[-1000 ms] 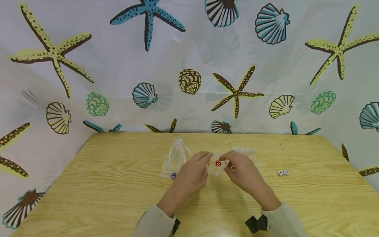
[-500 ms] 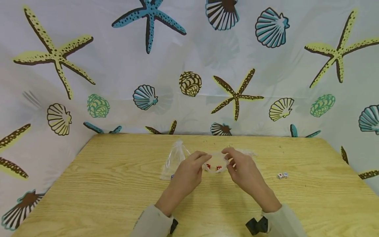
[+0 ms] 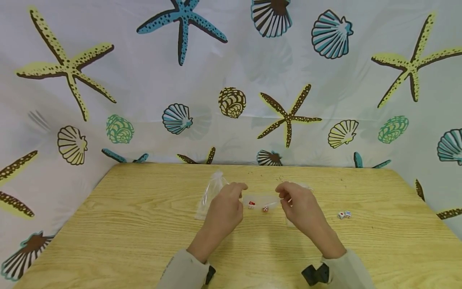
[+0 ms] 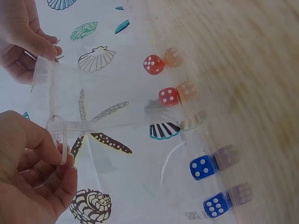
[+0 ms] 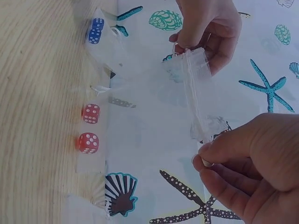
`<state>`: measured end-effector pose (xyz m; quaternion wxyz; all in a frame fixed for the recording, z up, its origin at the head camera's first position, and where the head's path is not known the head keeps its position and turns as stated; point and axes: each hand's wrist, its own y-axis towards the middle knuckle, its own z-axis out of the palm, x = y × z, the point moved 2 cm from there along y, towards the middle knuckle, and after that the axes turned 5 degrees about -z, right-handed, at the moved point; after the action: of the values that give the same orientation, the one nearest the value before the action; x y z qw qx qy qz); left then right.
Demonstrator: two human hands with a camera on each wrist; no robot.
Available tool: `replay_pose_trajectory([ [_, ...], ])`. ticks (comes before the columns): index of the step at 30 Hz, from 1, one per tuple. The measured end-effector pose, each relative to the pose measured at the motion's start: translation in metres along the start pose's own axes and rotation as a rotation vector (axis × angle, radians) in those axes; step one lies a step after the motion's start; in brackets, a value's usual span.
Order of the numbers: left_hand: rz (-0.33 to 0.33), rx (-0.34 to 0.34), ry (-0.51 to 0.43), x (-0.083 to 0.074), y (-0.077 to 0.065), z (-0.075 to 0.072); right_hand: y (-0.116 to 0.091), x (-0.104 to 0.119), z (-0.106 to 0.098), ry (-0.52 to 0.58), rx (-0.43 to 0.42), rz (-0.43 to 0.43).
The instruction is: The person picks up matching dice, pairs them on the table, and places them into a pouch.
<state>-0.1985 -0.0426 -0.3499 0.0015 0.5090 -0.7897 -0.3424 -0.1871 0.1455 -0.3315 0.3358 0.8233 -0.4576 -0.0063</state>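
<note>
A sheer drawstring bag (image 3: 260, 199) is stretched between my two hands, its mouth drawn flat and gathered. Two red dice (image 4: 168, 96) sit at its bottom. My left hand (image 3: 223, 209) pinches a white drawstring (image 4: 64, 144) at one side of the mouth. On the opposite side, my right hand (image 3: 302, 205) pinches the other drawstring end between thumb and fingertips. Left of this bag lies a second sheer bag (image 3: 208, 198), partly behind the left hand. Its blue dice (image 4: 202, 167) show in both wrist views, but the hand covers them in the head view.
Two white dice (image 3: 344, 214) rest on the wooden table (image 3: 371, 249) to the right. Another sheer bag (image 3: 290, 222) lies flat under the right hand, mostly covered. A cloth with shells and starfish (image 3: 202, 80) hangs behind the table.
My hands have moved apart, left hand leftward and right hand slightly rightward. The bag's rounded mouth has been pulled into a flat, narrow line. The left hand now hides the blue dice in the head view.
</note>
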Motion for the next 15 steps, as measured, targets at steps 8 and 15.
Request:
replay_pose_trajectory([
  [8, -0.021, 0.020, -0.042, 0.0016, -0.0003, 0.0019, -0.0016, -0.0002, 0.0012, -0.021, -0.001, -0.003],
  [15, -0.029, 0.178, -0.137, 0.0016, 0.0000, 0.0032, -0.0010, -0.0016, 0.0015, -0.038, -0.008, -0.008],
])
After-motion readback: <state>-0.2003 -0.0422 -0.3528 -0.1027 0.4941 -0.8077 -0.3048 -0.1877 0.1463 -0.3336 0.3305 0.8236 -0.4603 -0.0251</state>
